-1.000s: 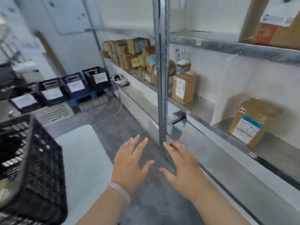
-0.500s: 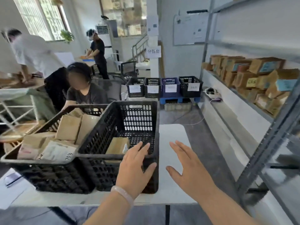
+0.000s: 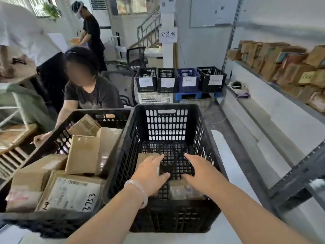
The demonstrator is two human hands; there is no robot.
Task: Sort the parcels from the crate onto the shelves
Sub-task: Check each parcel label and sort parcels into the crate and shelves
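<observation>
A black plastic crate (image 3: 166, 120) stands on the white table straight ahead. Both my hands reach down inside it. My left hand (image 3: 151, 175) hovers over a brown parcel (image 3: 143, 158) at the crate's left, fingers straight. My right hand (image 3: 200, 171) is spread above a clear-wrapped parcel (image 3: 182, 190) near the front wall. Neither hand holds anything. The shelves (image 3: 274, 110) run along the right, with several brown boxes (image 3: 288, 66) on the upper one.
A second black crate (image 3: 58, 131) full of cardboard parcels sits at the left. A seated person (image 3: 88, 88) works behind it, two others stand farther back. Several labelled bins (image 3: 181, 80) line the far floor. A grey shelf post (image 3: 295, 176) is close on my right.
My view swung left from the shelves to the crates. Both open hands moved from in front of the shelf post to over the table, then down into the right crate.
</observation>
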